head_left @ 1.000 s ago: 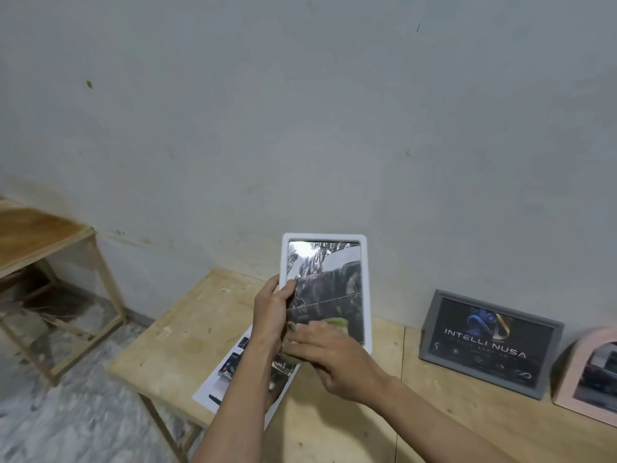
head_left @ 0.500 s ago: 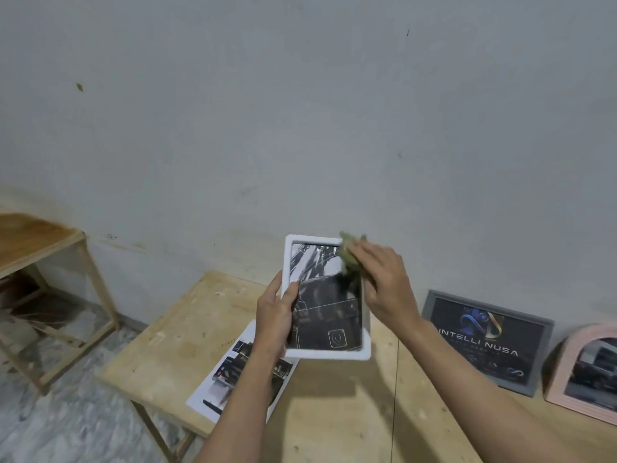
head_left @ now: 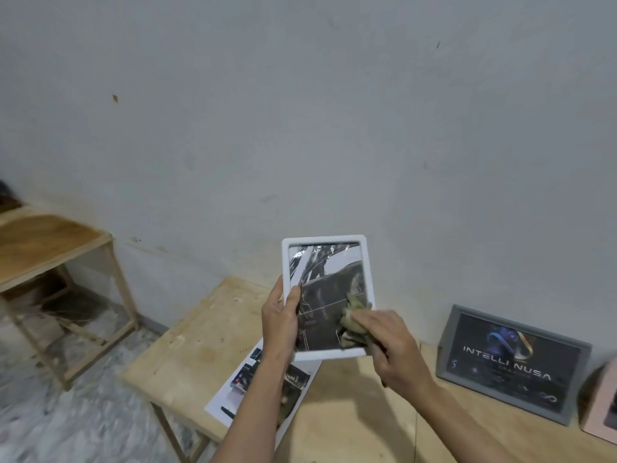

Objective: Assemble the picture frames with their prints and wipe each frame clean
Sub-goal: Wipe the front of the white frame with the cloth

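Note:
A white picture frame (head_left: 325,242) with a dark print behind its glass is held upright above the wooden table (head_left: 187,349). My left hand (head_left: 278,320) grips its left edge, thumb on the glass. My right hand (head_left: 390,345) holds a crumpled olive-green cloth (head_left: 352,324) pressed against the lower right part of the glass. A sheet of printed pictures (head_left: 240,385) lies on the table under my left forearm.
A grey frame (head_left: 512,360) with an "INTELLI NUSA" print leans against the wall at the right. A pink frame (head_left: 601,406) stands at the far right edge. A second wooden table (head_left: 43,242) stands at the left over a marbled floor.
My right hand with the cloth went from the bottom of the glass up to the top right corner, then back down to the lower right. The left hand kept its hold.

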